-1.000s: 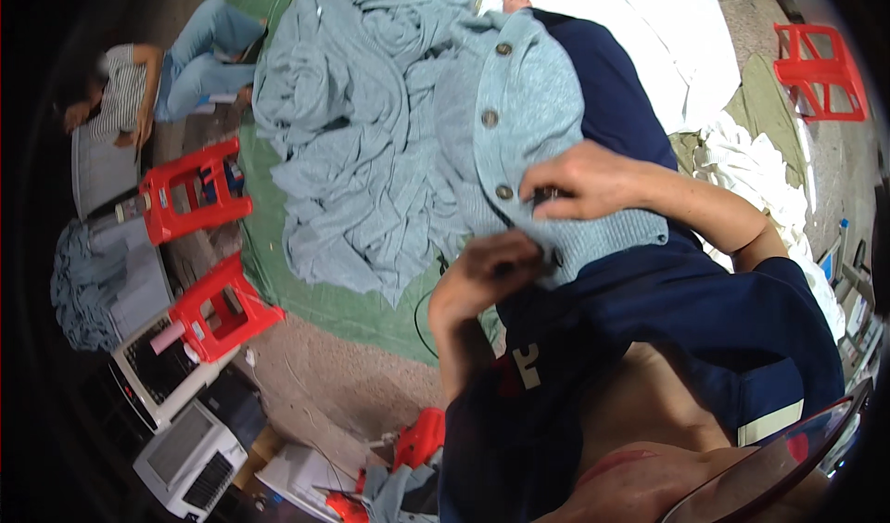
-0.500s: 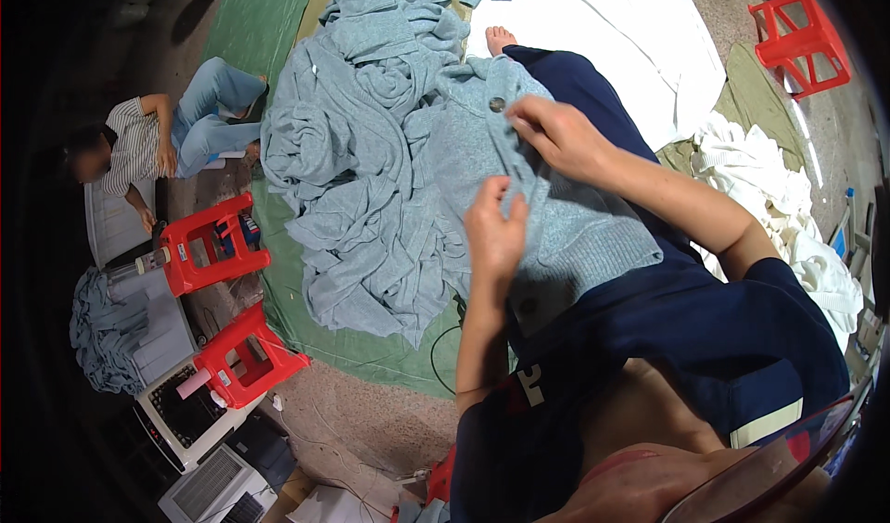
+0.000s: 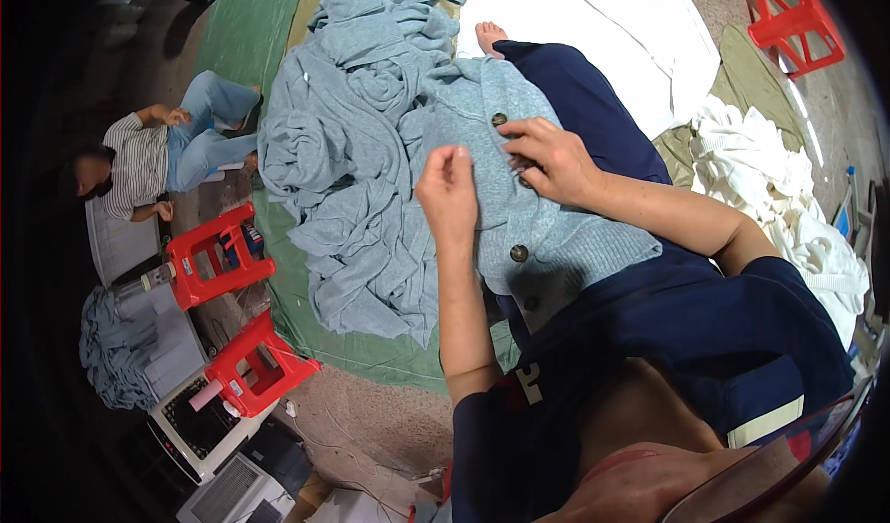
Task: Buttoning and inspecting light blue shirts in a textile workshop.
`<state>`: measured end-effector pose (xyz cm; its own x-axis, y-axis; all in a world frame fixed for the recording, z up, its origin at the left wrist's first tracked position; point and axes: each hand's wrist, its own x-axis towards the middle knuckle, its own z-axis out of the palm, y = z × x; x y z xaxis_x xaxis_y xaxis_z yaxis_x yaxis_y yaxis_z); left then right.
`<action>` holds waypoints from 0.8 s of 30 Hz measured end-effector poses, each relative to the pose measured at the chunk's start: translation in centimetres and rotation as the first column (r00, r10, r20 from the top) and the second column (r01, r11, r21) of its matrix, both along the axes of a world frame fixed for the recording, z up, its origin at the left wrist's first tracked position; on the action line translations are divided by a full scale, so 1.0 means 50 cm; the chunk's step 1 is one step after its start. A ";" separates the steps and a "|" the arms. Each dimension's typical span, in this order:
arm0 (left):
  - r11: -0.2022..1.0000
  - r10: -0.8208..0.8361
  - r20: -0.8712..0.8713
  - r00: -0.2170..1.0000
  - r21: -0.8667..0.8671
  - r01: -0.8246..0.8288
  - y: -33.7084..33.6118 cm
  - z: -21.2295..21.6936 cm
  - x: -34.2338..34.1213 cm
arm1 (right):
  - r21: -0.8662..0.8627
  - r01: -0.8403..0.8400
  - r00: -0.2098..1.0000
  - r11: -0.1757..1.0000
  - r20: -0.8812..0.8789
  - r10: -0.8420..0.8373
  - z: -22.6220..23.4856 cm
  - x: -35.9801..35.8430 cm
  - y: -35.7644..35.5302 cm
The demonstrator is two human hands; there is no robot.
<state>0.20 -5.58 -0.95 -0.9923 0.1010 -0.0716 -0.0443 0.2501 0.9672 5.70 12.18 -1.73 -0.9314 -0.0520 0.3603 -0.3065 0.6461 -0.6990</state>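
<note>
A light blue-grey knit cardigan (image 3: 505,184) lies over my lap, its band of dark buttons (image 3: 519,253) facing up. My right hand (image 3: 556,161) rests on the button band, fingers bent and thumb tucked close to a button, pinching the knit there. Above the cardigan's left side is my left hand (image 3: 448,198), raised with its fingertips drawn together. Whether anything thin sits between those fingertips cannot be made out. The cardigan's ribbed hem (image 3: 640,240) spreads toward my right thigh.
A big heap of blue-grey knitwear (image 3: 362,152) covers the green sheet (image 3: 371,356) at my left. White knits (image 3: 751,166) pile up at the right. Red stools (image 3: 222,254) stand left, another red stool (image 3: 797,24) far right. A seated person (image 3: 144,157) is at the far left.
My left hand has moved left, away from the button band, and its fingers have drawn together. My right hand has shifted slightly down the band. More buttons now show.
</note>
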 end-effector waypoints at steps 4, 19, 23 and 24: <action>0.963 -0.064 -0.069 0.996 -0.267 0.043 0.072 0.041 -0.029 | 0.143 -0.068 0.998 0.987 0.012 0.067 0.006 0.009 -0.005; 0.766 -0.255 0.058 0.965 -0.598 0.238 0.105 0.050 -0.055 | -0.477 -0.069 0.972 0.876 0.165 0.166 -0.037 0.036 0.031; 0.808 -0.260 0.010 0.966 -0.546 0.223 0.089 0.062 -0.029 | -0.531 0.000 0.964 0.847 0.227 0.142 -0.037 0.046 0.033; 0.823 -0.266 -0.027 0.964 -0.527 0.212 0.089 0.068 -0.024 | -0.534 -0.002 0.958 0.846 0.241 0.154 -0.037 0.046 0.037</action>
